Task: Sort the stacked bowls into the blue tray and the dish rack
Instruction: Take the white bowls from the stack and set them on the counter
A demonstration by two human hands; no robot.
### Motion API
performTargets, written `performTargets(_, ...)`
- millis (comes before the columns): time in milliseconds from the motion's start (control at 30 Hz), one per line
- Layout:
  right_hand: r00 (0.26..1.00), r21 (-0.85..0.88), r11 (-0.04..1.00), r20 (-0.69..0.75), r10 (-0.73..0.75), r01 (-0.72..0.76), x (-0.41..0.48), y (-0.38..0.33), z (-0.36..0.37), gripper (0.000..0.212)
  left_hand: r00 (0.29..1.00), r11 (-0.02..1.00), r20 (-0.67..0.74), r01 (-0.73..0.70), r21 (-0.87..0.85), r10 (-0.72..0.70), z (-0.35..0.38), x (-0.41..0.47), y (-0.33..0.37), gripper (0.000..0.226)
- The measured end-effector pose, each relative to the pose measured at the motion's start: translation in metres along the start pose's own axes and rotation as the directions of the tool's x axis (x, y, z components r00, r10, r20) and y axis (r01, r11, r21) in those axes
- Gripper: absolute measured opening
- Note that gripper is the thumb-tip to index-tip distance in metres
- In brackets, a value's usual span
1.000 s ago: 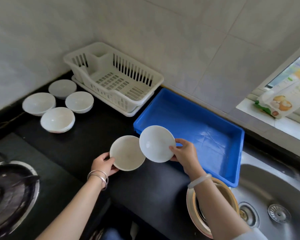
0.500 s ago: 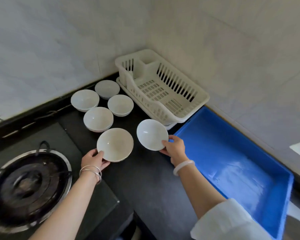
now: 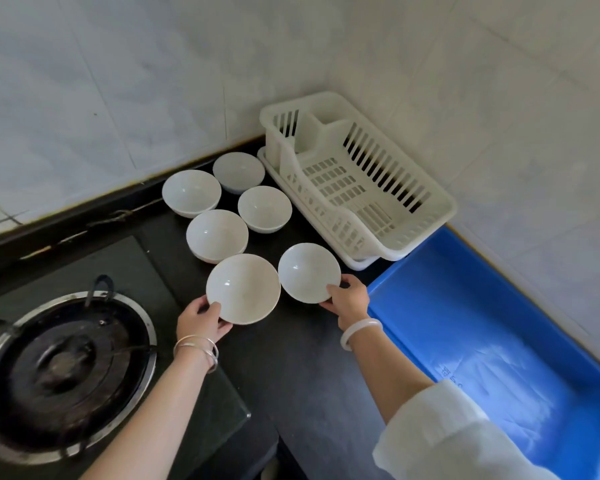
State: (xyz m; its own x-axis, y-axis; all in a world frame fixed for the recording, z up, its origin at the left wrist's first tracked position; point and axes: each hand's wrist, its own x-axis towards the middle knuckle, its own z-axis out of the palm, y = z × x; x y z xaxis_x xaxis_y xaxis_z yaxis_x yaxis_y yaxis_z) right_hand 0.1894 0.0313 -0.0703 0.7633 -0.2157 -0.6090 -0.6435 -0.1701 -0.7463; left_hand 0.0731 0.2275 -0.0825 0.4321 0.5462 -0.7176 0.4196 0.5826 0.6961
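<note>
My left hand (image 3: 201, 320) grips the near rim of a larger white bowl (image 3: 243, 289). Beside it my right hand (image 3: 349, 297) holds a smaller white bowl (image 3: 307, 271) by its near edge. Both bowls sit low over the black counter (image 3: 291, 368), just in front of several white bowls (image 3: 217, 233) grouped by the wall. The nearest of that group looks like a stack of two. The white dish rack (image 3: 354, 188) stands right of the bowls with nothing in it. The blue tray (image 3: 499, 341) lies at the right, holding no bowls.
A gas burner (image 3: 63, 362) on a dark glass hob fills the lower left. Tiled walls meet in the corner behind the bowls and the rack. The counter's front edge runs below my arms.
The view has swung left, away from the sink. Both hands have carried their bowls left, from beside the blue tray to just in front of the bowl group.
</note>
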Motion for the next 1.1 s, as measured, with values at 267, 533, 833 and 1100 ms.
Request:
performTargets(267,0.990,0.200,0.972,0.093,0.107,-0.124,0.006,0.005,0.006,0.038,0.999,0.997,-0.034,0.024,-0.077,-0.026,0.008,-0.009,-0.002,0.035)
performTargets(533,0.985,0.265,0.955,0.146,0.093,-0.129,0.014,-0.003,0.019,0.038,0.998,0.994,-0.061,0.026,-0.104,-0.033,0.012,-0.012,-0.001,0.036)
performTargets(833,0.980,0.307,0.945,0.189,0.059,-0.116,0.017,-0.009,0.031,0.036,0.998,0.995,-0.068,0.006,-0.101,-0.013,0.010,-0.009,-0.006,0.029)
performTargets(1100,0.965,0.320,0.935,0.250,0.073,-0.154,0.009,-0.008,0.027,0.041,0.997,0.992,-0.074,-0.025,-0.120,0.016,0.010,-0.012,-0.011,0.028)
